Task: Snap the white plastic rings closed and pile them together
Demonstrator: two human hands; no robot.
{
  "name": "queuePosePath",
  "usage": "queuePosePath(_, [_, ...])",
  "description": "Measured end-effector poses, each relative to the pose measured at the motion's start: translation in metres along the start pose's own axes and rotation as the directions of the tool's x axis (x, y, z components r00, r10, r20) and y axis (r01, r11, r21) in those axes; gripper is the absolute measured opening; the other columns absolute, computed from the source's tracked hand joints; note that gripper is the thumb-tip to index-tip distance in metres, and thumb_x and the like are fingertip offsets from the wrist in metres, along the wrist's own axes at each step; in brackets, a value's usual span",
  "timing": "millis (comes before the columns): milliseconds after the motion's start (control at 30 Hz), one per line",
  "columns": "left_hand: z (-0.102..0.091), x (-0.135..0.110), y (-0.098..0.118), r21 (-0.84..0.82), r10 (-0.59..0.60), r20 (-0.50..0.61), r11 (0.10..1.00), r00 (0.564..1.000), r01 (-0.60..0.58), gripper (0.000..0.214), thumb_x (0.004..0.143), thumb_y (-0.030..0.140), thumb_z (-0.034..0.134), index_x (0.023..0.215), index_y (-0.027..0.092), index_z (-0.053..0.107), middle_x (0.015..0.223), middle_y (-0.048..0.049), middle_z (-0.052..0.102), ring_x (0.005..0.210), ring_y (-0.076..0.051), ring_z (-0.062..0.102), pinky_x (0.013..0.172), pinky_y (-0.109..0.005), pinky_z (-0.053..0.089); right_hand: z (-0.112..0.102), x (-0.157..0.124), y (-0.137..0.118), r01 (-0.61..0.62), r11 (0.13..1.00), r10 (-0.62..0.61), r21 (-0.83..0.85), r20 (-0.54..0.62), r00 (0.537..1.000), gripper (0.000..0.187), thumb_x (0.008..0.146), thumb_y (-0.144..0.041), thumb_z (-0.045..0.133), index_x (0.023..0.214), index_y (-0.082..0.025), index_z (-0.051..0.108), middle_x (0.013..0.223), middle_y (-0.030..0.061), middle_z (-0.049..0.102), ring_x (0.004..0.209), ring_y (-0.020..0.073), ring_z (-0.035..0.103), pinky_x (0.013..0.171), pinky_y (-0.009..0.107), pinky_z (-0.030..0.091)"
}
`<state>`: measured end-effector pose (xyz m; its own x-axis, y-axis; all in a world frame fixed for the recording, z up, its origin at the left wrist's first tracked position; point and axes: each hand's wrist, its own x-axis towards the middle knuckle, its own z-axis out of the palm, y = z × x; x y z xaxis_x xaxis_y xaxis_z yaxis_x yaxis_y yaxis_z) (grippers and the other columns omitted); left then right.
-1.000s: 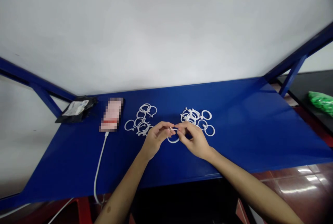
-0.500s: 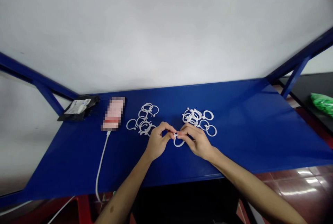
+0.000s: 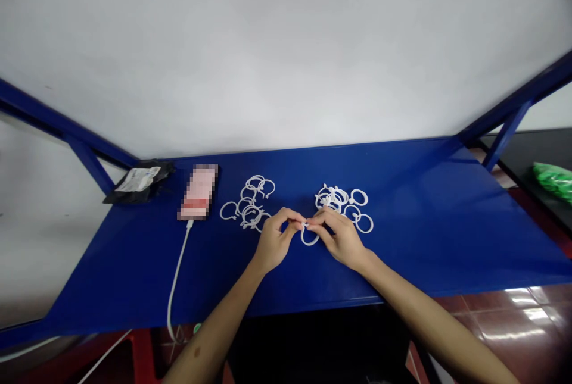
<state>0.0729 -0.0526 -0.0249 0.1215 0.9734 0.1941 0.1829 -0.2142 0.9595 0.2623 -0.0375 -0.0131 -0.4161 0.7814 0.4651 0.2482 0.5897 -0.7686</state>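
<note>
Between my two hands hangs a white plastic ring point(image 3: 308, 243), its top pinched by the fingertips of both. My left hand point(image 3: 276, 238) grips the left side of the ring's clasp with thumb and forefinger. From the right, my right hand point(image 3: 342, 236) pinches the other side, the fingertips of both hands nearly meeting. Whether the clasp is joined is hidden by the fingers. Beyond my left hand lies a loose group of white rings point(image 3: 249, 208), several with gaps showing. A denser pile of white rings point(image 3: 330, 196) lies beyond my right hand.
A blue table point(image 3: 415, 205) carries everything, backed by a pale wall. At its left are a phone point(image 3: 199, 190) with a white cable point(image 3: 179, 271) and a black plastic package point(image 3: 139, 184). Blue frame bars rise at both sides. A green bag point(image 3: 554, 178) lies far right.
Both hands keep their pinch on the ring, fingers shifting only slightly at the clasp. The whole view has moved a little. Both groups of rings lie as before.
</note>
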Motion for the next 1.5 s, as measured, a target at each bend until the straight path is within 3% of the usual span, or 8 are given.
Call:
queuePosePath(400, [0.005,-0.003,0.0,0.039,-0.006,-0.017,0.999,1.0,0.006,0.013,0.091,0.03,0.065,0.082,0.02,0.065,0.076,0.0004,0.066,0.071,-0.014,0.062,0.071,-0.027,0.048,-0.004,-0.009,0.006,0.153,0.986,-0.143,-0.067,0.135,0.98,0.014,0.101,-0.02,0.05,0.102,-0.019,0.063,0.091,0.0061,0.067,0.079,0.0156,0.064,0.069,0.029,0.055])
queuePosePath(533, [0.002,0.002,0.003,0.201,0.055,-0.048,0.979,0.997,-0.044,0.01,0.09,0.031,0.066,0.089,0.02,0.066,0.083,-0.0014,0.069,0.077,-0.016,0.064,0.076,-0.03,0.051,-0.004,-0.006,0.008,0.135,0.979,-0.125,-0.151,0.073,0.989,0.015,0.101,-0.022,0.05,0.103,-0.021,0.065,0.093,0.006,0.069,0.082,0.0162,0.067,0.071,0.029,0.056])
queuePosePath(633, [-0.011,0.005,0.011,0.399,0.18,-0.102,0.908,0.978,-0.125,0.01,0.094,0.03,0.062,0.095,0.021,0.067,0.091,-0.0028,0.07,0.089,-0.018,0.064,0.085,-0.034,0.05,-0.014,0.0,0.014,0.076,0.962,-0.094,-0.264,-0.057,0.994,0.013,0.099,-0.023,0.055,0.105,-0.021,0.067,0.095,0.0064,0.07,0.086,0.0179,0.067,0.077,0.032,0.056])
queuePosePath(767, [-0.044,0.0,0.019,0.581,0.252,-0.206,0.809,0.945,-0.089,0.012,0.096,0.026,0.056,0.097,0.021,0.067,0.093,-0.0029,0.07,0.092,-0.019,0.062,0.085,-0.034,0.049,-0.038,0.007,0.031,-0.112,0.872,-0.016,-0.477,-0.255,0.967,0.015,0.098,-0.027,0.057,0.101,-0.021,0.071,0.095,0.0082,0.069,0.087,0.0204,0.065,0.078,0.035,0.054])
queuePosePath(933, [-0.073,-0.021,0.014,0.757,0.226,-0.112,0.65,0.968,-0.064,0.015,0.096,0.023,0.054,0.102,0.023,0.068,0.1,-0.005,0.07,0.101,-0.024,0.058,0.093,-0.041,0.047,-0.055,0.008,0.049,-0.206,0.787,0.028,-0.582,-0.3,0.954,0.023,0.099,-0.031,0.055,0.101,-0.02,0.075,0.09,0.0078,0.069,0.08,0.0208,0.062,0.073,0.037,0.052])
queuePosePath(1167, [-0.072,-0.044,-0.007,0.887,0.217,-0.066,0.46,0.974,-0.043,0.023,0.091,0.032,0.063,0.111,0.022,0.068,0.116,-0.0103,0.065,0.109,-0.031,0.053,0.095,-0.048,0.045,-0.053,0.007,0.051,-0.195,0.745,0.004,-0.637,-0.289,0.957,0.024,0.099,-0.032,0.055,0.106,-0.022,0.076,0.086,0.0073,0.07,0.076,0.0212,0.057,0.069,0.037,0.049])
queuePosePath(1500, [-0.08,-0.05,-0.013,0.902,0.162,-0.093,0.431,0.982,0.014,0.029,0.089,0.016,0.054,0.116,0.02,0.064,0.12,-0.0103,0.062,0.111,-0.032,0.05,0.096,-0.048,0.043,-0.053,0.011,0.039,-0.194,0.77,-0.008,-0.608,-0.313,0.95,0.023,0.098,-0.029,0.056,0.1,-0.019,0.076,0.088,0.0083,0.071,0.079,0.0225,0.055,0.075,0.039,0.049])
